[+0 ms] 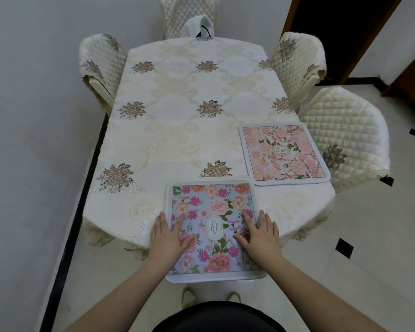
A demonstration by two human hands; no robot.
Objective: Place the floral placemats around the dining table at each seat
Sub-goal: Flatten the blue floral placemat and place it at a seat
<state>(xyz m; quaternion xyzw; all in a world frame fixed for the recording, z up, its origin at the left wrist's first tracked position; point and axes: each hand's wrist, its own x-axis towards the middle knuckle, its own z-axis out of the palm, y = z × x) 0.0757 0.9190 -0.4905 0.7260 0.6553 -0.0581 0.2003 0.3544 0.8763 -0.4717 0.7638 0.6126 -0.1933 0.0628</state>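
Note:
A blue floral placemat [213,204] with a "GARDEN" label lies at the near end of the dining table [177,121], and its near edge hangs past the table edge. My left hand [168,238] rests flat on its left side with the fingers spread. My right hand [256,236] rests flat on its right side in the same way. Neither hand grips the mat. A pink floral placemat [283,152] lies flat at the near right seat, close to the table's right edge.
Quilted cream chairs stand at the near right [345,130], far right [297,58], far left [101,61] and far end [187,15]. A white bag [199,27] sits at the far end. A wall runs close along the left; a dark doorway [333,32] opens at the back right.

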